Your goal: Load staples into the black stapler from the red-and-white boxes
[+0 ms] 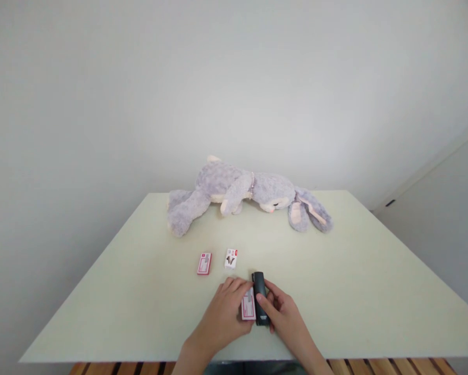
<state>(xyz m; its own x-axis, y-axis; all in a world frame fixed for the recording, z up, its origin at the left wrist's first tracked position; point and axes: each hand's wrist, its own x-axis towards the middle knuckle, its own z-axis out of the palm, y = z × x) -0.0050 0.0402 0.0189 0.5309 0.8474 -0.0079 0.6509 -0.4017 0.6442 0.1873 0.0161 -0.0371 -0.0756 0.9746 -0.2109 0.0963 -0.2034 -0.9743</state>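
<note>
- Left hand (226, 308) pinches the small pink-and-white cardboard box (248, 304); keep it flat on the pale green table (355, 291).
- Right hand (281, 311) grips the black plastic stapler (260, 298); hold it steady, touching the box's right edge.

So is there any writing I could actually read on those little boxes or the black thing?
Nothing legible.
Red-and-white small box on the table: print too small.
White small box: dark mark, unreadable.
Red-and-white box at the left hand: blurred.
Black oblong device at the right hand: small mark, unreadable.
</note>
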